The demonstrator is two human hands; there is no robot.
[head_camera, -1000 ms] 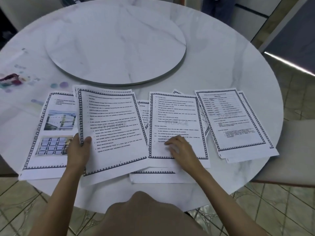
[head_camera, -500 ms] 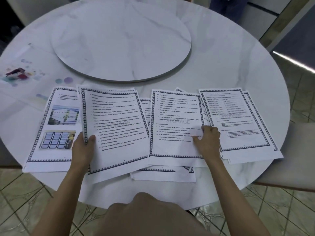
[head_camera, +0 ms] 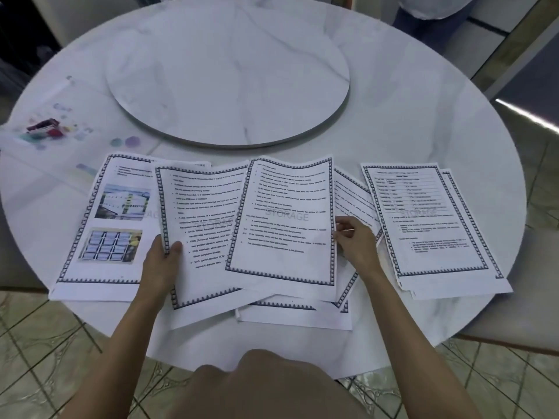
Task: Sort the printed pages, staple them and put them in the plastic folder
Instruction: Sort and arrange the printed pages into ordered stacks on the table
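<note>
On round marble table [head_camera: 408, 140] | printed pages [head_camera: 284, 225] spread | tiled floor [head_camera: 39, 352]

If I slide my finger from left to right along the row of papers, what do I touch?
White page with two photos → left hand → lifted white text page marked STORAGE → right hand → white page with a table.

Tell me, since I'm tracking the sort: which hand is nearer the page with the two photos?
Left. The left hand grips a text page right beside the page with the two photos. The right hand pinches another page, farther right.
</note>
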